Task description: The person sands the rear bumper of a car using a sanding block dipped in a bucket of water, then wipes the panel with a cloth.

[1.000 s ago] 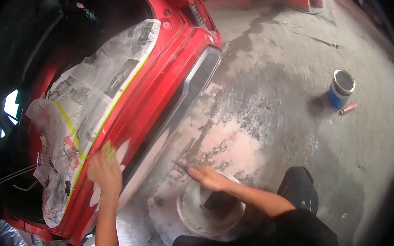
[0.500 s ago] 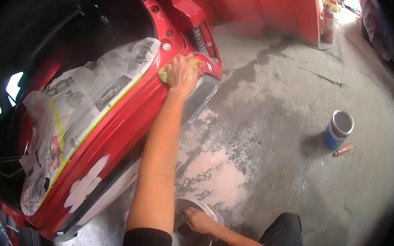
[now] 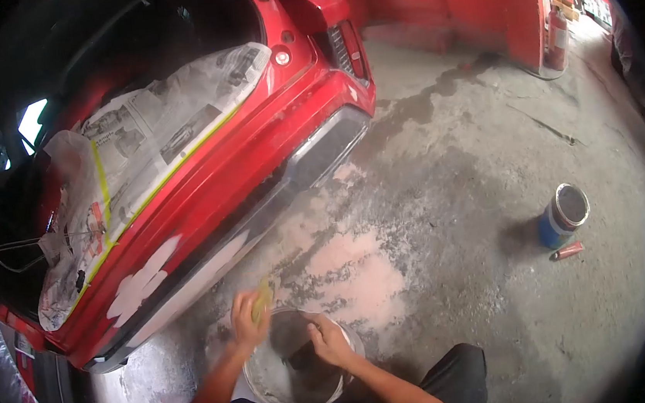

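Observation:
My left hand is closed on a yellow-green cloth, just above the left rim of a round bucket. At the bucket's other side, my right hand holds a dark flat piece over the opening; it looks like sandpaper, though its kind is unclear. The red rear bumper of a car runs diagonally beyond both hands. It carries pale filler patches near its lower left end, and a grey-black lower trim at the right.
Newspaper edged with yellow-green masking tape covers the boot opening. A blue can and a small red tube stand and lie on the stained concrete floor. A fire extinguisher is by the red wall.
My left hand has come off the bumper's upper right corner and down to the bucket, carrying the cloth. My right hand stays at the bucket with the dark piece.

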A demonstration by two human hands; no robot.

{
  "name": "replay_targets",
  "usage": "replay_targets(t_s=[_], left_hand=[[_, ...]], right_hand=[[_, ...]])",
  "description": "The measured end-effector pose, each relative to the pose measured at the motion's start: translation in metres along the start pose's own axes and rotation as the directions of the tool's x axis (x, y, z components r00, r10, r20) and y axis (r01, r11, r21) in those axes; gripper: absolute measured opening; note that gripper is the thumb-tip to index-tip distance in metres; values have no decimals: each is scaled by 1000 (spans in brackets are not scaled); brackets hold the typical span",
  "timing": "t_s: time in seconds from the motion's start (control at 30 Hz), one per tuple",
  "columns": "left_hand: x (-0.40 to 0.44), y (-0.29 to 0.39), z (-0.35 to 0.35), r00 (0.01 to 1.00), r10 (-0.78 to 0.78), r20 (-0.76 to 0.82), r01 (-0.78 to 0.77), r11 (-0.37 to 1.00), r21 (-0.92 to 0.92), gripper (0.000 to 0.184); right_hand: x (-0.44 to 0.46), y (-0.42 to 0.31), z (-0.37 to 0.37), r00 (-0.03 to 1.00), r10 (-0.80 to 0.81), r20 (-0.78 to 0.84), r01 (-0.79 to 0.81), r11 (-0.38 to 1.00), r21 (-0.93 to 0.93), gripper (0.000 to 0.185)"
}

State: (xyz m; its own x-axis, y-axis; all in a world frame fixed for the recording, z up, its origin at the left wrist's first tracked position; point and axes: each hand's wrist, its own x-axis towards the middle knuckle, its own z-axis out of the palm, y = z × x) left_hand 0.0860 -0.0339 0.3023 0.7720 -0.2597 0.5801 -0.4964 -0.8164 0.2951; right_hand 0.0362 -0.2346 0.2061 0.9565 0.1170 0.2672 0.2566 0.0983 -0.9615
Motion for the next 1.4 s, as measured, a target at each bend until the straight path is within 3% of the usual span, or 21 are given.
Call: replay_targets(t_s=[0.03, 0.1, 0.17, 0.2, 0.23, 0.27, 0.37, 0.47, 0.5, 0.63, 0.7, 0.77, 0.8, 0.87, 0.93, 1.0, 1.07, 1.13, 1.23, 1.33, 1.4], left_hand=[[-37, -6, 3, 991, -137, -15, 137, 991, -9, 29], [-98, -23, 31, 945, -251, 211, 251, 968, 27, 27], [-180, -72, 92, 696, -453, 557, 511, 858, 60, 34], [-192, -78, 120, 801, -248, 545, 208, 969, 136, 36], [-204, -84, 147, 863, -31, 504, -106, 965, 240, 38], [-218, -84, 166, 867, 72, 492, -248, 921, 301, 38], [-222, -71, 185, 751, -137, 646, -141, 922, 360, 37], [-216, -60, 186, 569, -362, 739, 36, 908, 417, 37], [-210, -55, 183, 532, -390, 752, 57, 902, 427, 37], [-169, -19, 146, 348, -514, 784, 155, 856, 493, 36], [-128, 8, 107, 224, -580, 783, 180, 814, 552, 36], [-75, 32, 57, 172, -566, 807, 199, 822, 534, 35], [-46, 41, 28, 205, -536, 819, 197, 842, 502, 35], [-4, 44, -46, 630, -104, 770, 105, 993, 48, 36], [40, 48, -109, 872, 179, 456, -243, 966, 85, 39], [87, 44, -167, 881, 286, 376, -392, 888, 243, 40], [118, 37, -218, 888, 312, 337, -431, 818, 380, 49], [126, 17, -252, 894, 280, 350, -426, 775, 468, 56], [105, -41, -282, 839, 277, 469, -522, 652, 549, 64], [81, -83, -288, 916, 282, 285, -399, 705, 587, 70], [77, -95, -287, 918, 285, 275, -394, 724, 566, 68]], right_hand=[[2, 4, 2, 999, -31, -23, 32, 999, 5, 31], [1, 8, 4, 998, -55, -19, 55, 998, -10, 31], [2, 6, 4, 999, -48, 24, 49, 998, -46, 31], [2, 2, 2, 999, -14, 48, 17, 999, -46, 31], [2, -3, 1, 997, 19, 70, -16, 999, -47, 31], [2, -6, 0, 994, 53, 92, -48, 998, -48, 31], [5, -4, 0, 990, -81, 112, 96, 987, -128, 32], [6, 2, 4, 989, -31, 143, 48, 992, -117, 32], [6, -6, 3, 986, 87, 143, -70, 990, -123, 33], [6, 9, 6, 998, -42, 43, 45, 996, -78, 33], [8, 6, 4, 1000, -20, -12, 19, 996, -90, 32], [7, 23, 9, 993, -58, -105, 51, 996, -69, 31], [11, 3, 1, 929, 369, 14, -369, 927, 59, 32], [19, -8, 12, 988, 71, -139, -40, 977, 212, 34], [43, -37, 24, 985, 103, -141, -56, 951, 304, 40], [76, -91, 39, 969, -17, -247, 117, 911, 394, 45], [123, -104, 62, 848, -322, -421, 413, 899, 144, 55], [167, -141, 68, 679, -557, -479, 541, 820, -187, 64], [224, -141, 107, 598, -589, -543, 546, 796, -262, 77], [229, -129, 133, 638, -551, -538, 378, 833, -405, 87], [219, -118, 161, 640, -562, -524, 397, 826, -401, 91]])
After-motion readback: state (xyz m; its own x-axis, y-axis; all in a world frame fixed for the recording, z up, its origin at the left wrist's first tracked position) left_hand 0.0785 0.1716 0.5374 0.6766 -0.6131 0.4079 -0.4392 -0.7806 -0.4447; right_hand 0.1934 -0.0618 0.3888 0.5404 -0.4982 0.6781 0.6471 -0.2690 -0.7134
